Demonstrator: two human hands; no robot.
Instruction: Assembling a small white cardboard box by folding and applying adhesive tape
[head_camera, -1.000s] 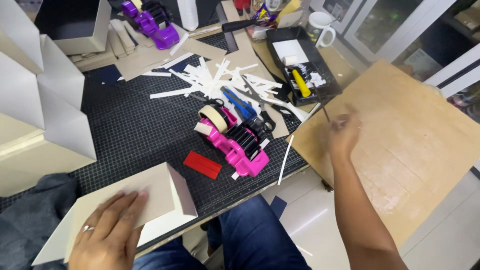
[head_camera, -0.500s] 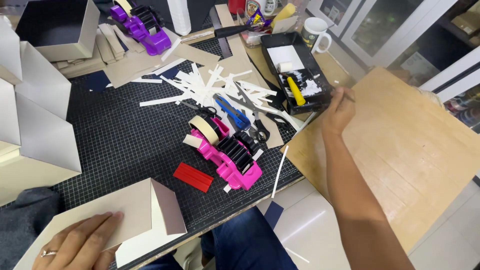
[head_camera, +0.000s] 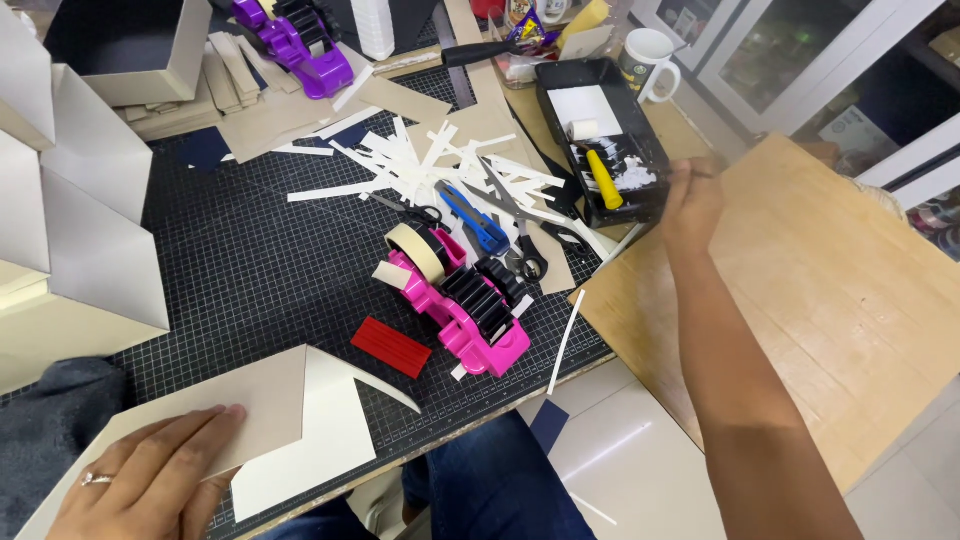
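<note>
Black gridded cutting mat (head_camera: 250, 270) fills the centre and left of the frame. At right, a large pale wooden board (head_camera: 830, 290) lies tilted, its near corner touching the mat's right edge.

Lower left: a folded sheet of grey-and-cream card (head_camera: 290, 420) rests on the mat's near edge. Left hand (head_camera: 150, 480) lies flat on the card's grey flap, fingers spread and pressing down, not curled round anything; a ring shows on one finger.

Left edge: pale folded card boxes (head_camera: 80, 200) stand stacked. Upper left: an open box with dark inside (head_camera: 130, 45).

Upper right of centre: black paint tray (head_camera: 600, 130) holding a small roller with yellow handle (head_camera: 603, 178) and a smear of white glue. Right hand (head_camera: 690, 200) is just beside the tray's right rim, arm reaching up from the lower right. Fingers are drawn together, seemingly pinching a thin dark stick; blurred, so I cannot tell the grip for certain or what it is.

Centre: pink tape dispenser (head_camera: 465, 305) with a roll of beige masking tape (head_camera: 418, 250) at its upper end. Red flat block (head_camera: 390, 347) just left of it. Above, a litter of white paper strips (head_camera: 420, 165), with scissors (head_camera: 520, 245) and a blue utility knife (head_camera: 475, 225) among them. Purple tape dispenser (head_camera: 300, 45) at top. White mug (head_camera: 648, 55) beyond the tray.
</note>
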